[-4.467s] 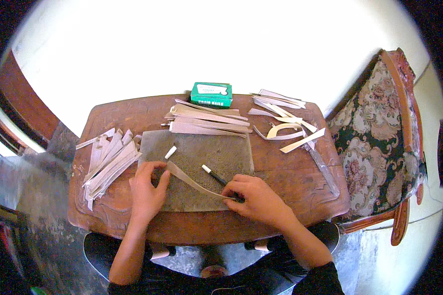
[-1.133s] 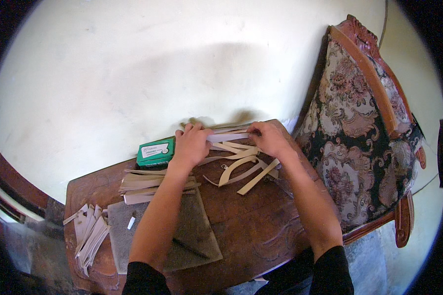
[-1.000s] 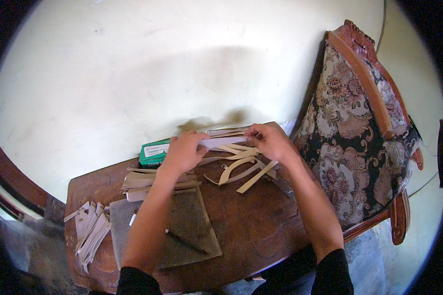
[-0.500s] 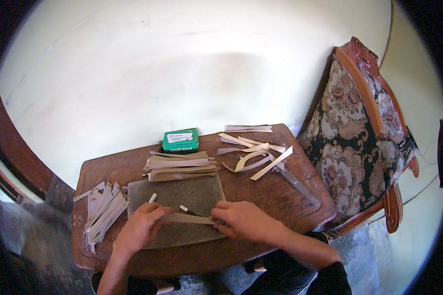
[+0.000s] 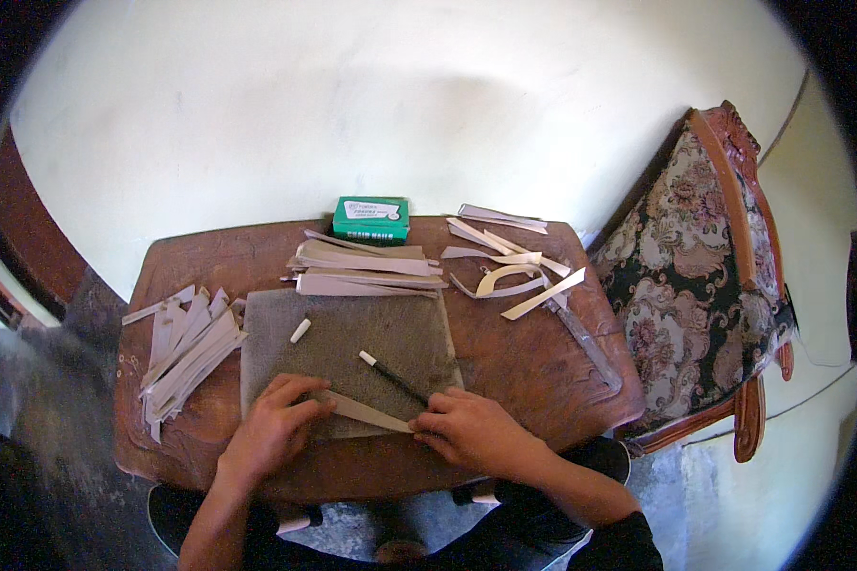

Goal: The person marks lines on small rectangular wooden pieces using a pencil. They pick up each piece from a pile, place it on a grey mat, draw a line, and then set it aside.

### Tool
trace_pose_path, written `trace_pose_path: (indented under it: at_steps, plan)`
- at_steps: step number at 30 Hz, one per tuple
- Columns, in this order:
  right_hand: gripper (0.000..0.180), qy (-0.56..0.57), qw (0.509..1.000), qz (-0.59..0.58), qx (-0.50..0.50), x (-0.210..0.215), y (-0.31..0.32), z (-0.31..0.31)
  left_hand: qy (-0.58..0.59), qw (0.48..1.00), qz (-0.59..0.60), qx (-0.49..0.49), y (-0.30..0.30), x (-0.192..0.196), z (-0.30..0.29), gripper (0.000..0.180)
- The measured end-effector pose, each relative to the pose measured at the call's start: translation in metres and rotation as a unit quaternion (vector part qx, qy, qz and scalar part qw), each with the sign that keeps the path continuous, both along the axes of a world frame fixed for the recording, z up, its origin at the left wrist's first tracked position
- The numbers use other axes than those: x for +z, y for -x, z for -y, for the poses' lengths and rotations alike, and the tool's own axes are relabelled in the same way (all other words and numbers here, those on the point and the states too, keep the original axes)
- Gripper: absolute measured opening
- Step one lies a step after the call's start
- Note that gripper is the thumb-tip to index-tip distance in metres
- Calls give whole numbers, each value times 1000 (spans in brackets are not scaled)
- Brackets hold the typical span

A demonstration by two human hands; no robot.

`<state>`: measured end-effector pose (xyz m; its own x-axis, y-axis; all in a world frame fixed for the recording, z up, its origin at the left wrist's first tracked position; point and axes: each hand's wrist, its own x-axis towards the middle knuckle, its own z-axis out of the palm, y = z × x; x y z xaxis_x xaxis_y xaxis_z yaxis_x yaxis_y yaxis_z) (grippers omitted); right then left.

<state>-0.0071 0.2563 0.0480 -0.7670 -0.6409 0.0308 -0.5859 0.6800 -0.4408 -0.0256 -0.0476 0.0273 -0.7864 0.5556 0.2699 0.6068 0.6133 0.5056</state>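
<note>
A thin pale strip (image 5: 367,413), tapered and flat, stretches between my hands over the near part of a dark grey board. Its left end is pinched in the fingers of my left hand (image 5: 281,423). My right hand (image 5: 471,430) grips the other end with thumb and fingers. A black marker (image 5: 398,380) with a white end lies slantwise on the board beyond the strip, and its near end reaches my right fingers; whether they touch it I cannot tell. Farther left on the board is a small white cap (image 5: 301,330).
The board (image 5: 343,328) rests on a brown wooden table (image 5: 543,381). Pale strips form a left pile (image 5: 192,347) and a stack (image 5: 371,271) behind the board. Loose strips (image 5: 514,257) and a hammer (image 5: 586,347) lie right. A green box (image 5: 370,221) stands behind; a patterned chair (image 5: 695,247) is at right.
The view has shifted, so the table sits higher. My hands and the strip have come nearer to me over the board, and more of the black marker shows.
</note>
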Motion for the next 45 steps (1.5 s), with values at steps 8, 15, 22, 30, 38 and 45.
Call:
trace_pose_path:
  at_steps: [8, 15, 22, 30, 38, 45]
  plan:
    - [22, -19, 998, -65, 7, -2, -2, 4, -18, 999, 11, 28, -2, -6, 0, 30]
    - [24, 70, 988, -25, -133, -9, 33, 3, -53, 997, 6, 48, -1, -17, -4, 27]
    - [22, 70, 991, -33, -110, -19, 45, -6, -81, 996, -6, 41, 0, -19, -17, 21]
    - [20, 261, 931, 165, -194, 27, 55, 5, -92, 994, 5, 62, -3, -24, -23, 27]
    - [25, 454, 861, 209, -89, 5, 66, 66, -35, 999, 12, 35, -7, -11, 5, 32]
    - [21, 393, 885, 233, -84, -24, 53, 77, -30, 998, 52, 20, -6, -13, 11, 36]
